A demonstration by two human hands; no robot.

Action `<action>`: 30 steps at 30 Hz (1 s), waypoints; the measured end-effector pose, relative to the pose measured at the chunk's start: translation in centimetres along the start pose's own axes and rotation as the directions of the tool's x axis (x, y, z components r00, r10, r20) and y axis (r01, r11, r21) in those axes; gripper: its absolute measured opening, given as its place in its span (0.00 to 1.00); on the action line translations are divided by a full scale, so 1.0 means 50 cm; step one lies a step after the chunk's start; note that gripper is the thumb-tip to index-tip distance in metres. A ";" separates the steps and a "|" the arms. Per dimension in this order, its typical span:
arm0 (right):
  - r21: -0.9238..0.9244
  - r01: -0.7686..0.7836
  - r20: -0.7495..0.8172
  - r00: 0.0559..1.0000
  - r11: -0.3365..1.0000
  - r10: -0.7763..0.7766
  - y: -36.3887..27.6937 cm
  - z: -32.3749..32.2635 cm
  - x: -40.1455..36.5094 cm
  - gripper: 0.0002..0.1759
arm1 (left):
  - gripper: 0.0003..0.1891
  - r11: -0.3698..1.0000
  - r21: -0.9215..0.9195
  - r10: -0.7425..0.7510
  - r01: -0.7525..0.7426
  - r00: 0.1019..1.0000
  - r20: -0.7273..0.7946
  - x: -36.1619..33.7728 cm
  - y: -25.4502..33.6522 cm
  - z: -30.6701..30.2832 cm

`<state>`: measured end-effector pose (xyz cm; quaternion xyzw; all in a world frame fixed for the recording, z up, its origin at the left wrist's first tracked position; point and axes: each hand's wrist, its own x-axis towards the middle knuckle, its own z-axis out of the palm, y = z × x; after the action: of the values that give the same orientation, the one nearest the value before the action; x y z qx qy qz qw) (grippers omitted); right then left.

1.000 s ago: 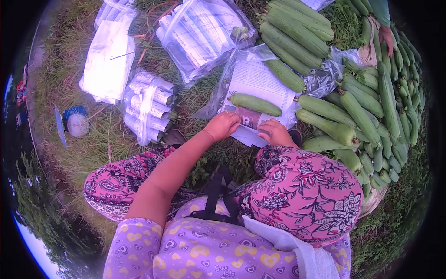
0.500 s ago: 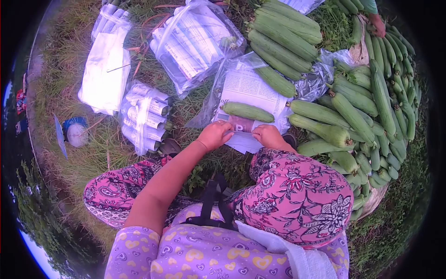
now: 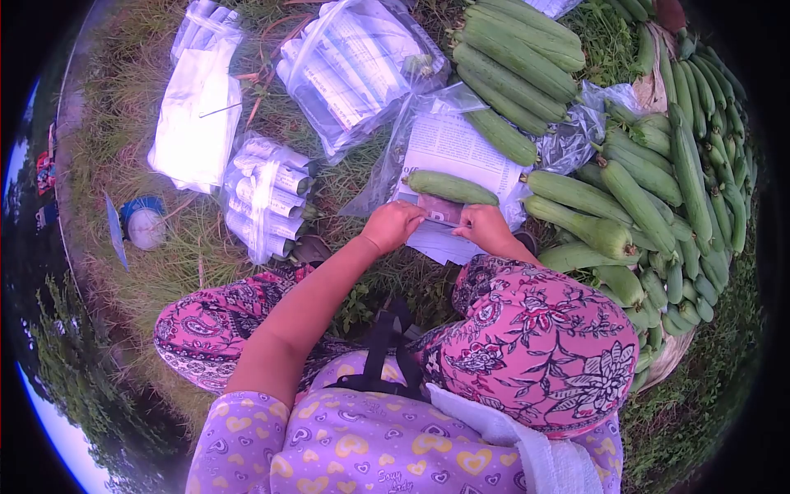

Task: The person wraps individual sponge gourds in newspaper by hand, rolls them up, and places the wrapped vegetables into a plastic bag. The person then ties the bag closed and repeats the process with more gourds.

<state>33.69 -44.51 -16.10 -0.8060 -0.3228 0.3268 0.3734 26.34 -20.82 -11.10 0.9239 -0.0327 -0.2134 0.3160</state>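
A green gourd lies across printed newspaper sheets that rest on a clear plastic bag. Just below the gourd, my left hand pinches the near edge of the top sheet at its left side. My right hand pinches the same edge farther right. A reddish printed patch shows on the paper between the two hands. More paper lies beneath, reaching toward my legs.
Several gourds are stacked at the upper right, with a large pile on the right. Bags of paper-wrapped gourds, a white bag and a blue-and-white container lie on the grass. Part of another person's hand shows top right.
Both hands have lifted the paper's near edge up toward the gourd, covering more of the reddish print. The whole view has shifted slightly. The other person's hand has moved up toward the frame edge.
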 end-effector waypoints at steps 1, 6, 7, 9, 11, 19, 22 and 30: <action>-0.012 0.021 -0.010 1.000 1.000 -0.021 -0.001 0.000 0.001 0.14 | 0.09 1.000 0.005 0.004 -0.004 1.000 -0.008 0.002 0.000 -0.002; 0.172 -0.019 0.007 1.000 0.985 0.018 -0.009 -0.031 -0.002 0.10 | 0.06 0.996 0.068 0.055 -0.052 0.998 -0.038 0.012 0.004 -0.017; 0.218 0.006 -0.027 1.000 0.976 0.000 -0.008 -0.035 -0.003 0.09 | 0.06 0.995 0.072 0.072 -0.069 0.996 -0.044 0.013 0.004 -0.020; 0.127 0.073 -0.248 0.968 0.989 -0.040 -0.015 -0.053 -0.002 0.08 | 0.06 0.984 0.111 0.142 -0.140 0.990 -0.004 0.014 0.005 -0.031; 0.062 0.089 -0.414 0.909 0.994 -0.056 -0.017 -0.065 0.005 0.09 | 0.07 0.957 0.167 0.243 -0.237 0.970 -0.013 0.019 0.012 -0.041; 0.009 0.242 -0.510 0.836 0.970 -0.203 -0.077 -0.109 0.014 0.10 | 0.08 0.952 0.174 0.295 -0.253 0.912 -0.284 0.108 0.010 -0.031; -0.075 0.355 -0.349 0.866 0.932 -0.358 -0.094 -0.094 0.012 0.09 | 0.08 0.981 0.160 0.121 -0.109 0.990 -0.072 0.153 -0.009 -0.042; -0.354 0.227 -0.283 0.899 0.907 -0.335 -0.019 -0.027 0.096 0.18 | 0.12 0.999 0.022 0.033 -0.028 0.962 -0.273 0.217 0.013 -0.047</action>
<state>37.21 -40.86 -16.01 -0.8428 -0.4158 0.0706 0.3343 37.20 -22.13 -13.07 0.9466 -0.0048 -0.0789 0.3124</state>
